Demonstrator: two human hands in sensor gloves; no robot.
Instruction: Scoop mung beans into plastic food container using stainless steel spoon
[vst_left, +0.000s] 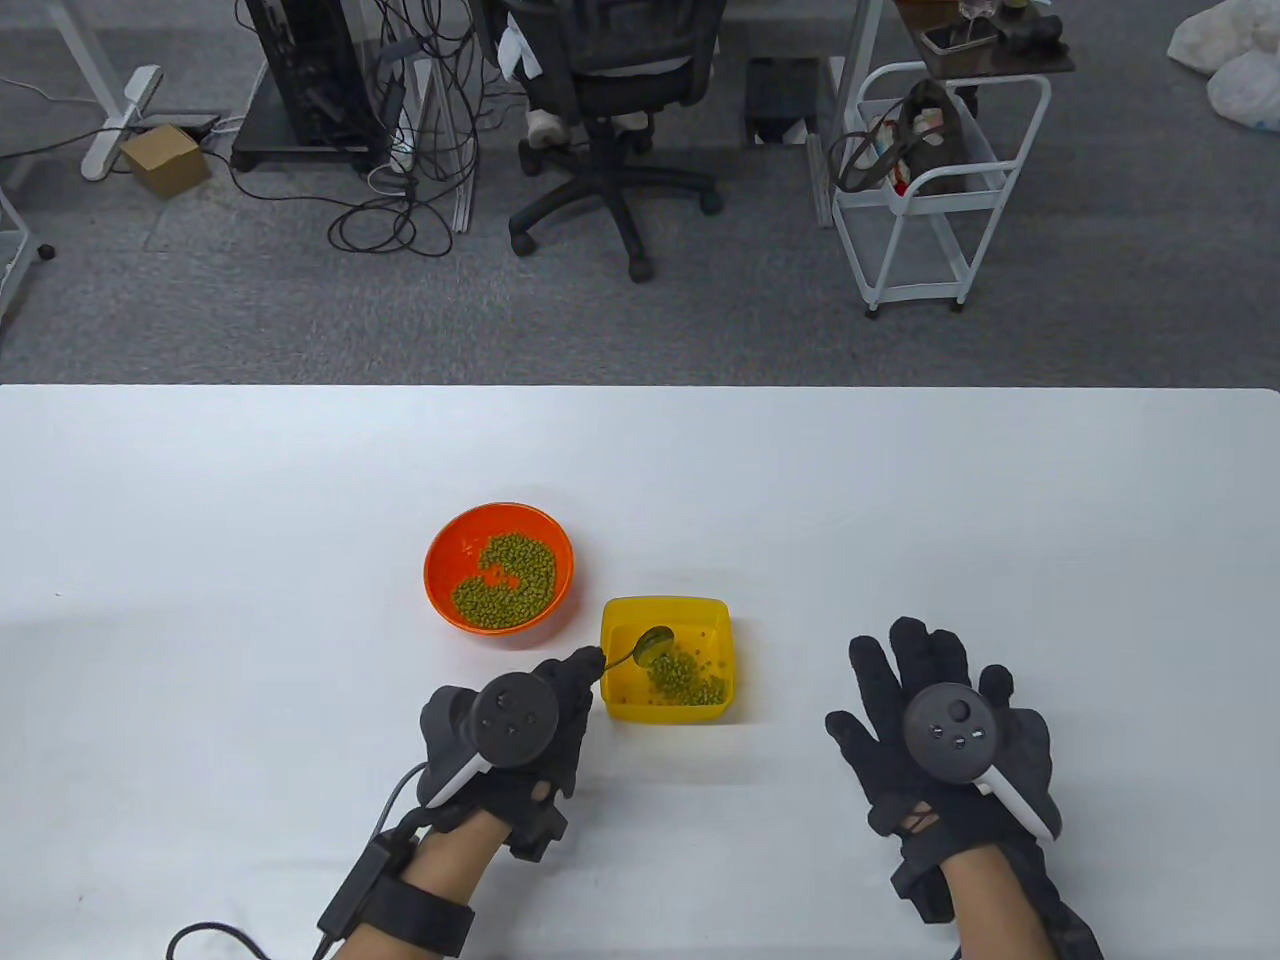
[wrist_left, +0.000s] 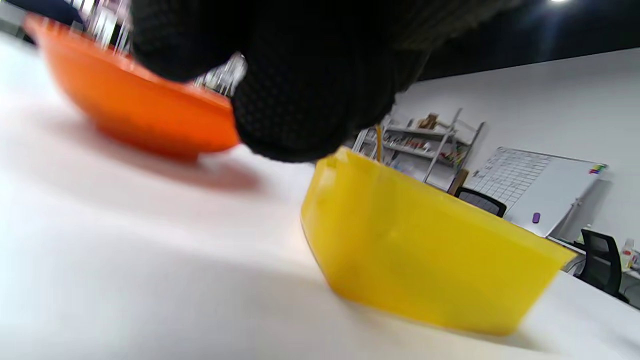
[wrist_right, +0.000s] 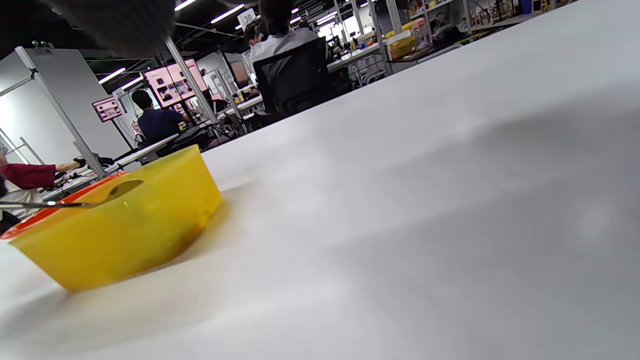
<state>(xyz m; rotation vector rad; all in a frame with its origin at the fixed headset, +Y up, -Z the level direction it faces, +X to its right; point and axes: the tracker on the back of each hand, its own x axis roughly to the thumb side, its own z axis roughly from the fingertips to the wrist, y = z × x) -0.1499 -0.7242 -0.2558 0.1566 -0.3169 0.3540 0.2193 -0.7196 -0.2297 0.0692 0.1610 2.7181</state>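
Observation:
An orange bowl holds mung beans on the white table. To its right stands a yellow plastic container with a pile of beans inside. My left hand grips the handle of a stainless steel spoon. The spoon's bowl is tilted over the container's left part, above the beans. The spoon also shows in the right wrist view. My right hand rests flat on the table, fingers spread, to the right of the container, holding nothing.
The white table stretches wide to the right and back. Beyond its far edge stand an office chair, a white trolley and a computer tower with cables.

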